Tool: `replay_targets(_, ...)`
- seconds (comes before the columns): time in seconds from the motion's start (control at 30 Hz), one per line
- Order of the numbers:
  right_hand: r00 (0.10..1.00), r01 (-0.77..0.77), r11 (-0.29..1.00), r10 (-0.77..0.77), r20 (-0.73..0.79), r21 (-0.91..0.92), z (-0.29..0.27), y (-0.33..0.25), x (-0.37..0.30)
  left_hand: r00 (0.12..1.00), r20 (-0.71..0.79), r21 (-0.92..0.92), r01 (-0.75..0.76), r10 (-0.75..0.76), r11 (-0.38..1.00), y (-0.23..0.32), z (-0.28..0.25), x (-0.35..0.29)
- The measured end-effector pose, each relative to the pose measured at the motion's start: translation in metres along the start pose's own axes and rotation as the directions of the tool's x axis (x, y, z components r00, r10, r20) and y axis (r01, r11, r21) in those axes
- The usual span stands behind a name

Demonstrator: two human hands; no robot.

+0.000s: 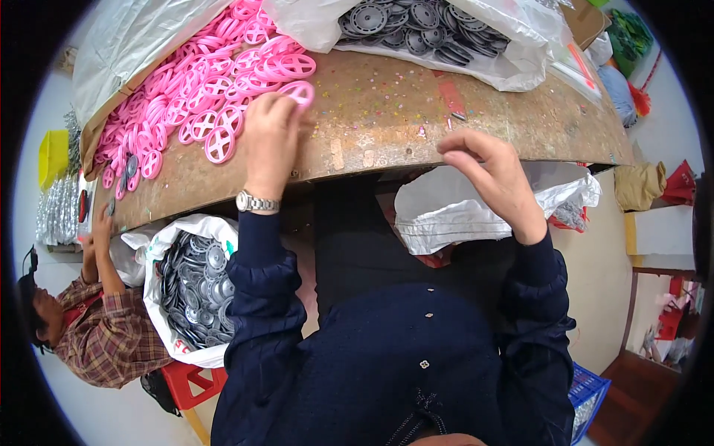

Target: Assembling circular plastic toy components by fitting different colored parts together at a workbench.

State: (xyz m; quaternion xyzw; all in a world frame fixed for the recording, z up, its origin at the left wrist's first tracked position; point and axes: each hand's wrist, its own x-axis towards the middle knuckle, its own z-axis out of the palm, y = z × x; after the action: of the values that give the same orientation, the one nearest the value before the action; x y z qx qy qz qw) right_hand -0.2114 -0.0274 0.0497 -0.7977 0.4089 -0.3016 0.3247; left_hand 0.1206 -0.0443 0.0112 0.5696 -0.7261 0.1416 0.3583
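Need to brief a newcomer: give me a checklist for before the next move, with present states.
1. Pink wheel in left hand: ok, held at its rim.
2. Right hand free: ok, nothing visible in it.
3. Pink wheel undamaged: cannot tell, partly covered.
4. Tabletop free of loose bits: not ok, small bits lie scattered.
5. Co-worker's hands away from left hand: ok, apart.
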Motion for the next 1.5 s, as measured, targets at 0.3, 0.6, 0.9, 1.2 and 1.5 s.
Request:
replay_targets(0.3,0.960,-0.276,0.819,0.264,0.097,0.503,0.018,0.001,0.041,0.935,-0.052,-0.385,-0.343,0.350,0.857,0.095,0.015,-0.007)
replay_targets(0.6,0.985,-0.098,0.810,0.163,-0.060,0.579,0.033,0.015,0.035,0.896,0.386,-0.876,0.431,-0.220,0.215,0.110,0.019,-0.009)
replay_targets(0.9,0.911,0.053,0.951,-0.170,-0.376,-0.304,-0.010,0.041,0.074,0.726,0.647,-0.753,0.656,-0.234,-0.048,0.094,0.025,-0.008)
replay_targets(1.2,0.906,-0.076,0.669,-0.264,-0.331,-0.740,-0.035,0.109,0.134,0.697,0.680,-0.730,0.672,-0.227,-0.123,0.092,0.031,-0.006)
replay_targets(1.5,0.937,-0.192,0.761,-0.046,-0.346,-0.620,-0.035,0.124,0.156,0.712,0.668,-0.739,0.669,-0.216,-0.081,0.089,0.034,-0.008)
